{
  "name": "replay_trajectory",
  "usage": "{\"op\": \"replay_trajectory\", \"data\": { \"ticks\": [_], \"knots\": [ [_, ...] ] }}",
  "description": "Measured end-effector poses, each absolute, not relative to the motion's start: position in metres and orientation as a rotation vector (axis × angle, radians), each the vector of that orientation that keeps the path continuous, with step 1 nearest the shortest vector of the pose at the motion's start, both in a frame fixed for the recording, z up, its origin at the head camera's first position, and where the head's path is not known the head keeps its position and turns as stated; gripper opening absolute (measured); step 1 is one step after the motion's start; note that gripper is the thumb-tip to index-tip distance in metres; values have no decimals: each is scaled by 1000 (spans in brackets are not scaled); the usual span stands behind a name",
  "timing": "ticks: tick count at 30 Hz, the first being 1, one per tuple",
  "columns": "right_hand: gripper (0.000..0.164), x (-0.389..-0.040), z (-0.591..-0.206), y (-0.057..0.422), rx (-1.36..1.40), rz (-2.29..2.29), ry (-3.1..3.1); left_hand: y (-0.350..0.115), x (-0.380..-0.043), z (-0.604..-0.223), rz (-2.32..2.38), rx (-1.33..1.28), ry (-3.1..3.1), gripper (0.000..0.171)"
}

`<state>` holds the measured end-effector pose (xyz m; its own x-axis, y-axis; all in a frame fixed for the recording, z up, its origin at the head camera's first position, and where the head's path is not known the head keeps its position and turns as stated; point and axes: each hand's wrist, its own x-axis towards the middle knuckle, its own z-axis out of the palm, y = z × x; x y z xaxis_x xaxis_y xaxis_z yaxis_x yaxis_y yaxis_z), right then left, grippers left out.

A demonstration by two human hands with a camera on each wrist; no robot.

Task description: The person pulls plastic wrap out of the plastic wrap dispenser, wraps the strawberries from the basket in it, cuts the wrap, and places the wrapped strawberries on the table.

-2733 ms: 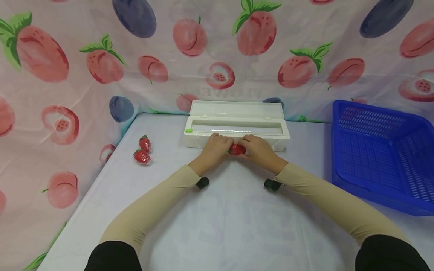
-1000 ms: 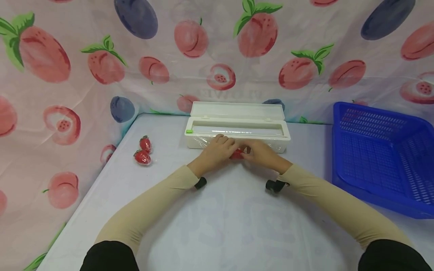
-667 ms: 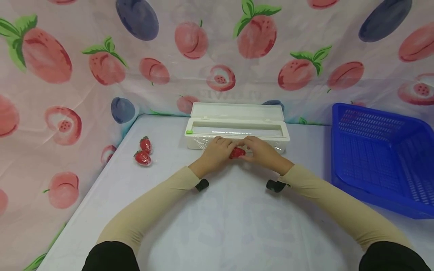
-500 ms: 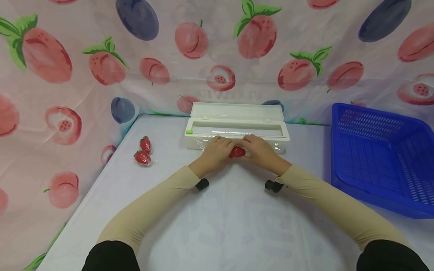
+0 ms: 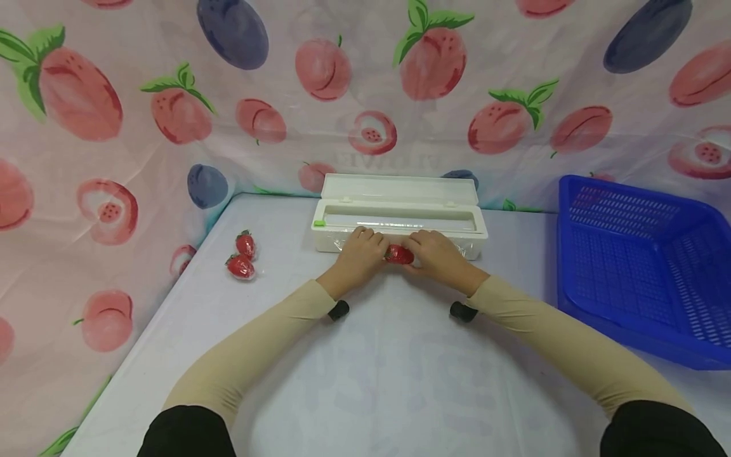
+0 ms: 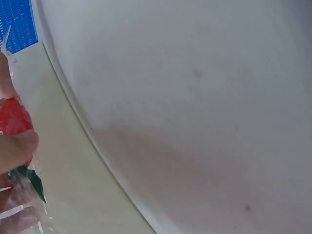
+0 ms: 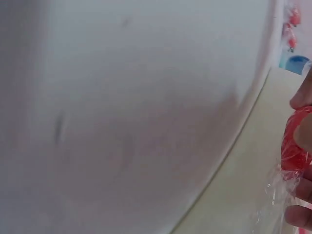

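Note:
In the head view a red strawberry (image 5: 398,254) with green leaves is held between both hands, in front of a white cling film dispenser (image 5: 400,188) whose lid stands up. The left hand (image 5: 361,255) grips its leafy side, the thumb lying on the red skin in the left wrist view. Opposite, the right hand (image 5: 438,257) pinches the other end with thumb and fingers. Clear cling film (image 7: 275,200) covers the strawberry and trails loosely beside the right fingers in the right wrist view. Some fingers are cut off by the wrist views' edges.
Two film-wrapped strawberries, an upper one (image 5: 245,244) and a lower one (image 5: 240,266), lie on the white table (image 5: 394,374) at the left. A blue plastic basket (image 5: 645,193) stands at the right. A fruit-printed cloth (image 5: 320,139) hangs behind.
A second ago the hands met over the strawberry and partly hid it. Now the hands are slightly farther apart, and more of the strawberry shows between them.

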<state>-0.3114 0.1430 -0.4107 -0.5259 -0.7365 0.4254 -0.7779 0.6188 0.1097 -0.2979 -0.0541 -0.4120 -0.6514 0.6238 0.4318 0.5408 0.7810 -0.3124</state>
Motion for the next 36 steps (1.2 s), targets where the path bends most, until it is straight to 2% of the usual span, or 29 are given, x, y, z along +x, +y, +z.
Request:
{"op": "replay_trajectory", "data": {
  "ticks": [9, 18, 27, 36],
  "knots": [
    [42, -316, -409, 148, 1277, -301, -2209, -62, -302, -413, 133, -959, -2501, 26],
    [14, -324, -413, 142, 1381, -500, -2092, -67, -308, -412, 405, -1111, -2484, 19],
    [11, -325, -417, 139, 1355, -585, -2047, -66, -308, -415, 533, -1099, -2346, 9],
    [17, -319, -413, 142, 1310, -517, -2134, -69, -300, -417, 443, -1025, -2304, 12]
  ]
}}
